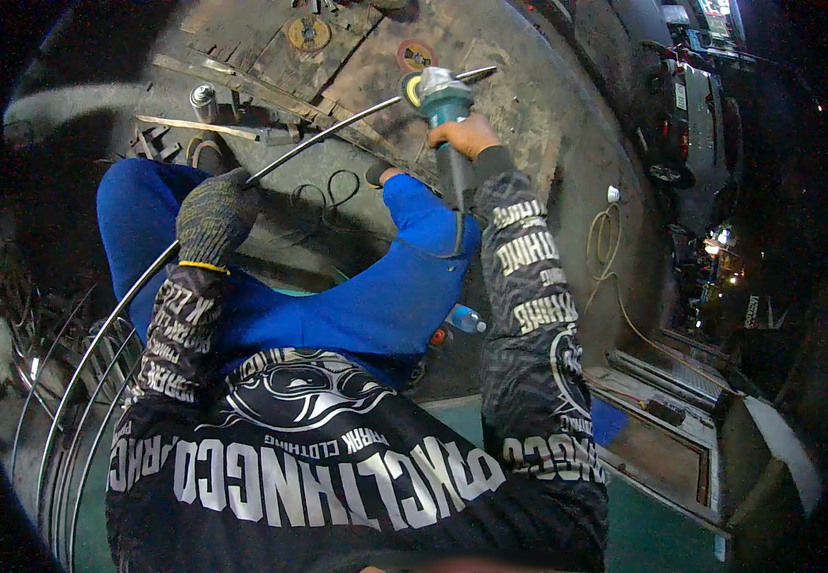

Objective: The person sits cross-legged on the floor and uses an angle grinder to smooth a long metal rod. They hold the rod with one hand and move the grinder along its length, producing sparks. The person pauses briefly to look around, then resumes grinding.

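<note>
My left hand [216, 218], in a grey knit glove with a yellow cuff edge, is closed around a long thin metal rod [337, 126]. The rod curves from the lower left, passes through the glove and runs up to the right across the floor. My bare right hand [466, 136] grips the body of a teal angle grinder [448, 103]. Its grey head and yellowish disc [412, 90] lie right at the rod near its far end; whether they touch I cannot tell.
Two round discs, one tan [309, 34] and one reddish [417, 54], lie on the floor ahead. A spray can [204, 102] and wood strips [199, 127] are at left. More bent rods [70, 420] stand lower left. A plastic bottle [468, 319] and a hose [603, 244] are at right.
</note>
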Demonstrator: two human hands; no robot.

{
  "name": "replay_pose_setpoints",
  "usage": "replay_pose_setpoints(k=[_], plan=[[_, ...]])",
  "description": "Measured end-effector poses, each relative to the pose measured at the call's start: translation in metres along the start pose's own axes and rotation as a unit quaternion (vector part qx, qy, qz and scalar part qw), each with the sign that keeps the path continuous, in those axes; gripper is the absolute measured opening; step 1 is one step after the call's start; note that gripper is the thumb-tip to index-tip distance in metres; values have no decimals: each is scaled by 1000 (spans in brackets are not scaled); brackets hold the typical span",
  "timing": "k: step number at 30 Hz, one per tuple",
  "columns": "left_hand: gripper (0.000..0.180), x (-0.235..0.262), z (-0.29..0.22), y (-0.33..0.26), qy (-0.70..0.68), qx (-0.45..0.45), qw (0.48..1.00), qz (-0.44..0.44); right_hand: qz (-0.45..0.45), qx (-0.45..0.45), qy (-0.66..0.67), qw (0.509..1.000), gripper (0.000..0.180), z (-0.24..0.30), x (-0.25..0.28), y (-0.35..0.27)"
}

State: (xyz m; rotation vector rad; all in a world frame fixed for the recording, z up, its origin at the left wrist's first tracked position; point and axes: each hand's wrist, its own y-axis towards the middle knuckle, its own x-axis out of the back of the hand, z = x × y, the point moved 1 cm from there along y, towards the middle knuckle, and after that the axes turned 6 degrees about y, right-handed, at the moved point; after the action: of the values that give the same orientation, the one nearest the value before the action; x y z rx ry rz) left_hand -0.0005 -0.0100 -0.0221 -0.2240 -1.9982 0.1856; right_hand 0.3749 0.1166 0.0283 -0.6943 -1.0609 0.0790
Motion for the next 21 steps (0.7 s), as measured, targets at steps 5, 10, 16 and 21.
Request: replay_pose_setpoints(k=[5, 10, 16, 21], plan=[[30, -2, 1, 0, 45, 9, 998, 38, -32, -75, -17, 997, 61, -38, 42, 66], [28, 2, -2, 3, 29, 30, 999, 33, -34, -15, -87, 995, 40, -77, 80, 133], [30, 2, -4, 2, 21, 39, 999, 28, 9, 188, -74, 979, 21, -120, 127, 182], [31, 4, -3, 1, 29, 12, 999, 13, -16, -41, 67, 997, 39, -127, 149, 209]])
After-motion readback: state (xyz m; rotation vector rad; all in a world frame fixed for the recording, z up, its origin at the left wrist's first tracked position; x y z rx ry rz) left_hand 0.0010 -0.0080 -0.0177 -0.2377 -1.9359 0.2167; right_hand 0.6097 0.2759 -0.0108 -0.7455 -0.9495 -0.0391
